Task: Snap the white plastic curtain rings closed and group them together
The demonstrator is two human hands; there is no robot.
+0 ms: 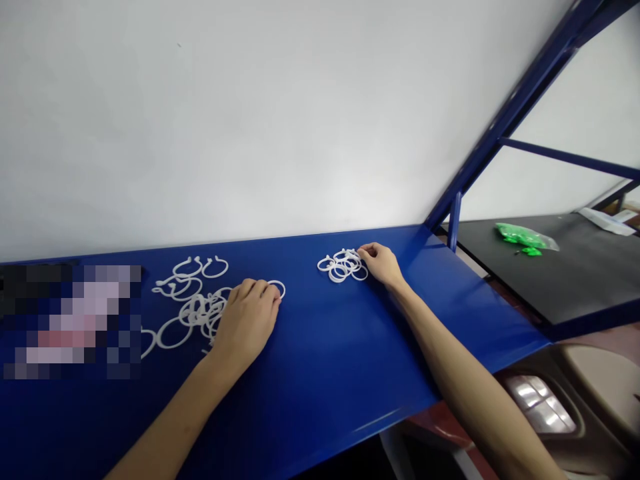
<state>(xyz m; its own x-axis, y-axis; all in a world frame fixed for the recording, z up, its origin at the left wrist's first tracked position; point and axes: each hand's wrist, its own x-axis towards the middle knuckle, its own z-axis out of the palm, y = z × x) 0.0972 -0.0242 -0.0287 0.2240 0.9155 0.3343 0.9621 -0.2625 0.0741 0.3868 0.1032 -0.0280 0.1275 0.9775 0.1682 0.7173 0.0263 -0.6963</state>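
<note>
A white wall (pixel 280 120) rises behind the blue tabletop (pixel 330 360). Past a blue metal frame (pixel 501 127) at right, a clear plastic bag (pixel 551 244) with bright green pieces (pixel 520 234) lies on a black tabletop (pixel 500 280), above a brown chair (pixel 593 407).

White rings (pixel 200 312), some gapped, are heaped beside the left fingers (pixel 259 288); a smaller cluster (pixel 340 265) is gathered at the right fingertips (pixel 369 249).

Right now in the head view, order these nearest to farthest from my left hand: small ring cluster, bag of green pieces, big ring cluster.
1. Big ring cluster, just left of your left hand.
2. Small ring cluster, to its right.
3. Bag of green pieces, far right, on the black table.
</note>
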